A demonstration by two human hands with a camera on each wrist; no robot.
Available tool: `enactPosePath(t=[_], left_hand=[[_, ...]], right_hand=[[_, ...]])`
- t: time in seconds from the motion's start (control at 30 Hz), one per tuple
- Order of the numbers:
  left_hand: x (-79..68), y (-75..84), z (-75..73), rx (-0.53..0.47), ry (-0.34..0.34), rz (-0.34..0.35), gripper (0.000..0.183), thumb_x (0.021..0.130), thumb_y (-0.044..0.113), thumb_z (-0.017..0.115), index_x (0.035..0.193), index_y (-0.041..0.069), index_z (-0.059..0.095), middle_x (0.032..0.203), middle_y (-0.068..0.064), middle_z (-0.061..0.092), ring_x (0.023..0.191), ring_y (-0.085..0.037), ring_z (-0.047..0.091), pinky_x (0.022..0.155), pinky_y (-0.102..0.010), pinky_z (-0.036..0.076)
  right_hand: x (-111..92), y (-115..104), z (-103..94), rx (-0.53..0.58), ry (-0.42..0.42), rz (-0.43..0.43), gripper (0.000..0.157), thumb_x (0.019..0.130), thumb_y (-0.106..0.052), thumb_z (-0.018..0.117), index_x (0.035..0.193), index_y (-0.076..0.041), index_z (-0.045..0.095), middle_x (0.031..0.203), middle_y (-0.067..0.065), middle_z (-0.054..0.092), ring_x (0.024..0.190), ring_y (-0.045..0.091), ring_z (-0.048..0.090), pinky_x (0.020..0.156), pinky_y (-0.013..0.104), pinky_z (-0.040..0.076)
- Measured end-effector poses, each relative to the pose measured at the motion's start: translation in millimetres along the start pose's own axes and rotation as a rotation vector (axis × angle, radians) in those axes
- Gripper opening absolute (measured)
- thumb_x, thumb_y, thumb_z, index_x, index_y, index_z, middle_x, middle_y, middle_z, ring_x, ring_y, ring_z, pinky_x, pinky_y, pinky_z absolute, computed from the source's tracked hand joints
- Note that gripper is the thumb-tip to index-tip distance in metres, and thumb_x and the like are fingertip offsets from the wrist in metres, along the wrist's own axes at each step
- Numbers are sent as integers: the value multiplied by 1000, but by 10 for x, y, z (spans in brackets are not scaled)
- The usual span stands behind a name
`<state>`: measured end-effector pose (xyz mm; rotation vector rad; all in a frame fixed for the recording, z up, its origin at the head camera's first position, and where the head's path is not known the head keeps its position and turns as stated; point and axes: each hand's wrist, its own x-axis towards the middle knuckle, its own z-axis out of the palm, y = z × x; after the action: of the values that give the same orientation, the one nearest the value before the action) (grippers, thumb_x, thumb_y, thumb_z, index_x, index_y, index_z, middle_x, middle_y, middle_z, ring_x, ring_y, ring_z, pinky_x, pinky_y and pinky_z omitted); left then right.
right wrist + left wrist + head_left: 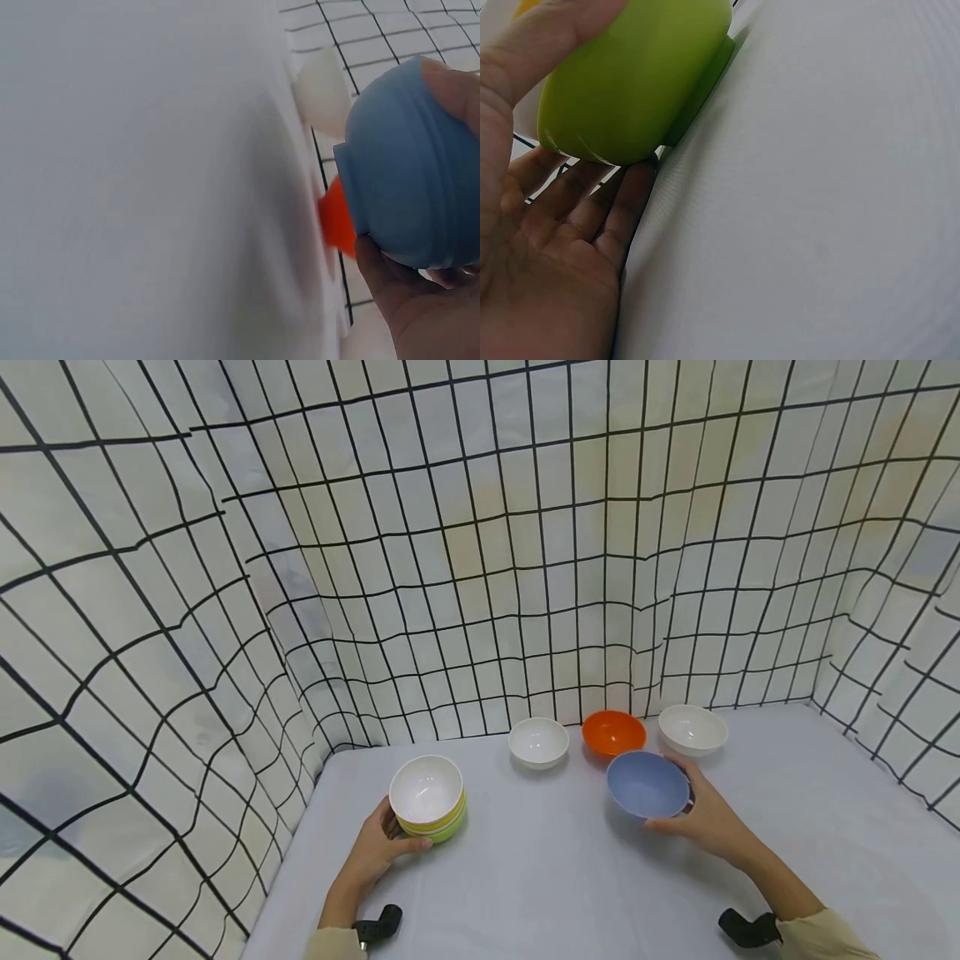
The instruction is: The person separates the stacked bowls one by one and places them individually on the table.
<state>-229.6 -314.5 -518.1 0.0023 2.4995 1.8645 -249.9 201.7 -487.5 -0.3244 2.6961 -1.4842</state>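
My left hand curls round the left side of a stack of bowls, thumb in front and fingers behind. A white bowl tops the stack, yellow shows below it, and a green bowl is at the bottom, its foot on the table. In my right hand is a blue bowl, gripped at its right side between thumb and fingers. It is upright and raised off the table, as the right wrist view shows. Right behind it stands an orange bowl, partly overlapped in the right wrist view.
Two white bowls flank the orange one near the table's back edge: a left white bowl and a right white bowl. The table has a white cover. A black-gridded white curtain encloses the back and sides.
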Motion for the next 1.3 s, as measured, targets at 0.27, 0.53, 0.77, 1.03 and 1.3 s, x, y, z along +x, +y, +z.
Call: enactPosePath(t=[0.27, 0.53, 0.77, 1.03, 1.3], left_hand=[[-3, 11, -1, 4, 0, -3, 101, 73, 17, 93, 156, 18, 35, 160, -6, 44, 152, -28, 37, 128, -46, 30], [-1, -1, 4, 5, 1, -5, 100, 73, 17, 94, 155, 18, 37, 157, -7, 47, 149, -30, 43, 126, -47, 35], [-9, -4, 6, 16, 11, -2, 100, 72, 16, 94, 155, 17, 37, 158, -8, 47, 149, -31, 42, 126, -48, 36], [-11, 2, 6, 6, 9, -12, 99, 72, 16, 94, 154, 19, 38, 157, -6, 48, 149, -29, 42, 126, -47, 35], [-1, 1, -1, 5, 3, 7, 97, 73, 16, 93, 153, 17, 39, 156, -6, 49, 148, -29, 43, 125, -47, 36]], right_hand=[[-121, 198, -227, -49, 23, 88, 119, 79, -39, 88, 161, -5, 10, 158, 31, 28, 135, 50, 40, 106, 70, 46], [-133, 331, -414, -87, 30, 123, 122, 81, -42, 86, 162, -4, 4, 160, 35, 21, 137, 55, 35, 105, 74, 44], [-131, 445, -530, -112, 29, 149, 123, 81, -43, 85, 162, -1, 2, 159, 38, 20, 138, 58, 33, 104, 76, 43], [-141, 553, -618, -115, 24, 159, 121, 83, -42, 84, 161, 1, 1, 158, 40, 18, 138, 59, 31, 105, 78, 40], [-159, 626, -712, -109, 25, 160, 120, 85, -40, 82, 161, 1, 0, 157, 41, 17, 138, 60, 30, 103, 76, 40]])
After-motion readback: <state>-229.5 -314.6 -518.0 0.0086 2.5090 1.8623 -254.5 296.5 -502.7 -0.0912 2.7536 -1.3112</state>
